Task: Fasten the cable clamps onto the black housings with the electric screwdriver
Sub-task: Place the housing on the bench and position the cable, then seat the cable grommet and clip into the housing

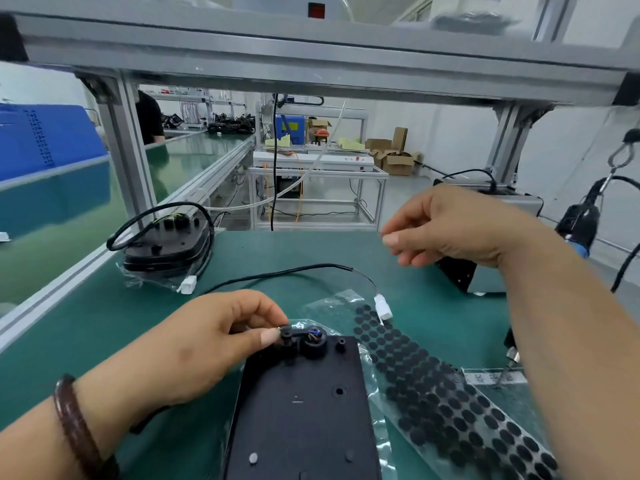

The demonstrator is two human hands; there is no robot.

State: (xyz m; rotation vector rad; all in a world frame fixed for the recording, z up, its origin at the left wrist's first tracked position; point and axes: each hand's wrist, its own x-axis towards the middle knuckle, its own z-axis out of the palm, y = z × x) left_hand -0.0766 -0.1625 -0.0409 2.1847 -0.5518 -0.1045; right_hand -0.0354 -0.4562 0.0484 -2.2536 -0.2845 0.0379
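A black housing (304, 407) lies flat on the green mat in front of me, its black cable (277, 273) looping back to a white connector (382, 306). My left hand (207, 341) pinches a small black cable clamp (286, 333) at the housing's far edge, beside the round cable boss (316, 341). My right hand (446, 228) hovers above the mat at the right, thumb and forefinger pinched together; whether anything small sits between them cannot be made out. The electric screwdriver (580, 221) hangs on its hook at the far right, untouched.
A stack of black housings (166, 244) with a cable loop sits in a plastic bag at the back left. A sheet of black round pads (443, 393) lies to the right of the housing. A grey box (485, 271) stands behind my right hand. An aluminium frame (311, 57) runs overhead.
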